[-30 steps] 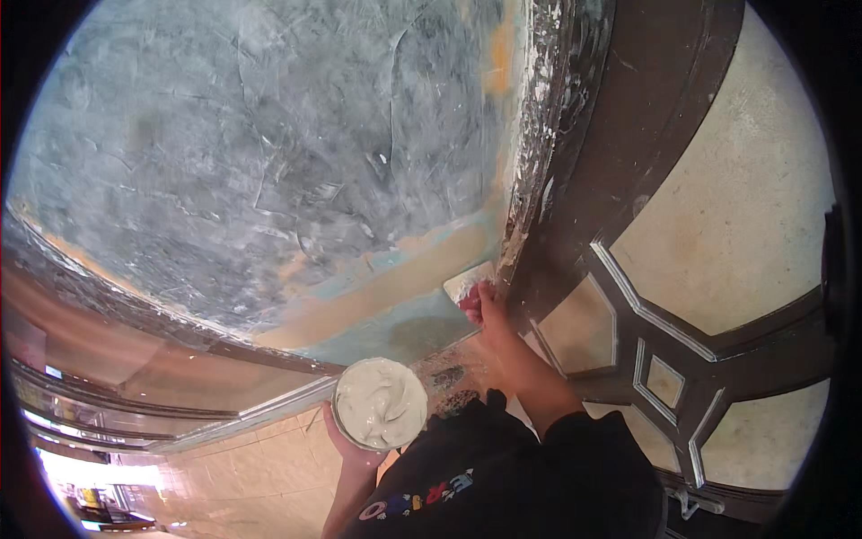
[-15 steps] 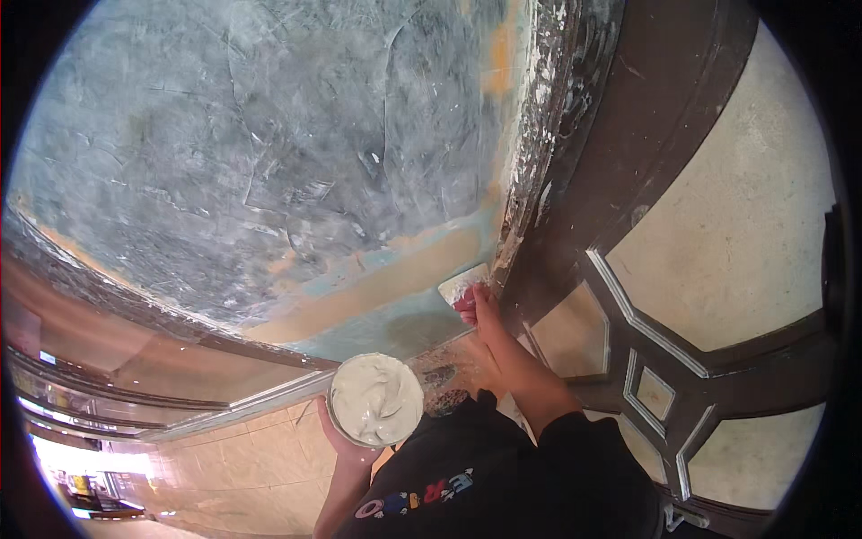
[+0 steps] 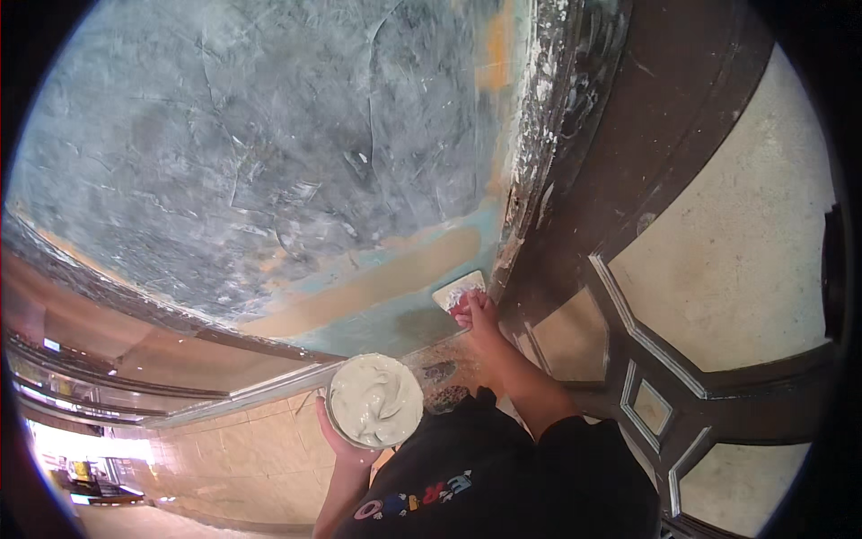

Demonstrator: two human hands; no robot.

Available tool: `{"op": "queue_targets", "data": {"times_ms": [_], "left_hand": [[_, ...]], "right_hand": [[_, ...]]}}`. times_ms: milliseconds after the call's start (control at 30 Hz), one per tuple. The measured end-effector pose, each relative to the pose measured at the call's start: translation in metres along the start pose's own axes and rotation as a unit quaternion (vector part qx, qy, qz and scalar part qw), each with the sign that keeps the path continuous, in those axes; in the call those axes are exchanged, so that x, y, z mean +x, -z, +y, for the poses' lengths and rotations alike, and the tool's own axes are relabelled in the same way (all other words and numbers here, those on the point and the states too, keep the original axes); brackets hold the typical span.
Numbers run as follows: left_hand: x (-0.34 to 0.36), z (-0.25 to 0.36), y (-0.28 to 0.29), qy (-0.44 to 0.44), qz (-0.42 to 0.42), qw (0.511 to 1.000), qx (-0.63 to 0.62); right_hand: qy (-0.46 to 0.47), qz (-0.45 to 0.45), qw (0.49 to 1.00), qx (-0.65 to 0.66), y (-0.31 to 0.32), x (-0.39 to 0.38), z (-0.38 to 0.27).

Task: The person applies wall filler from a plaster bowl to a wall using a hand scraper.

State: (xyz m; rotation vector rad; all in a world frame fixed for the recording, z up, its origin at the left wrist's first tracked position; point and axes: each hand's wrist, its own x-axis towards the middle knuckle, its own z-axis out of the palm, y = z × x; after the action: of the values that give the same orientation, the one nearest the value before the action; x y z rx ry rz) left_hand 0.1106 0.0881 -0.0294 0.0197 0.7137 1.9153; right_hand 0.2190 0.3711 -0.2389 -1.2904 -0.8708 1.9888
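My left hand (image 3: 346, 440) grips a round tub (image 3: 375, 401) from its left side, close to my body. Off-white, creamy filler fills the tub, its surface swirled. In my right hand (image 3: 479, 312) is a putty knife (image 3: 460, 293) with a reddish handle and a broad blade smeared with white filler. The blade lies at the lower right corner of the wall panel (image 3: 296, 117), which is patchy grey-blue; I cannot tell if it touches. A smooth tan band (image 3: 359, 283) runs along the panel's lower edge, with a pale green-blue strip (image 3: 386, 323) beneath it.
A dark, paint-chipped frame (image 3: 530, 144) borders the panel on the right. Beyond it stands brown woodwork with cream panels (image 3: 718, 234) and silver-edged mouldings. A ledge (image 3: 269, 386) runs below the panel, above a tiled floor (image 3: 242, 458). Bright light comes from the far left.
My right hand and the putty knife have shifted slightly left, the blade tilting a little. The view has moved slightly. The tub stays in my left hand.
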Motion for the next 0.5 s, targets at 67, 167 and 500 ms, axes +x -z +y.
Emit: {"op": "queue_targets", "data": {"times_ms": [67, 167, 500], "left_hand": [[-0.001, -0.001, -0.002, 0.004, 0.000, 1.000, -0.011], [0.002, -0.005, 0.000, 0.012, 0.006, 1.000, -0.021], [0.006, -0.018, -0.007, 0.032, -0.010, 0.999, -0.039]], "right_hand": [[0.040, -0.020, 0.998, 0.034, -0.019, -0.018, -0.014], [0.086, -0.057, 0.992, 0.077, -0.050, -0.047, -0.059], [0.051, -0.013, 0.998, 0.023, -0.024, -0.009, -0.037]]}}
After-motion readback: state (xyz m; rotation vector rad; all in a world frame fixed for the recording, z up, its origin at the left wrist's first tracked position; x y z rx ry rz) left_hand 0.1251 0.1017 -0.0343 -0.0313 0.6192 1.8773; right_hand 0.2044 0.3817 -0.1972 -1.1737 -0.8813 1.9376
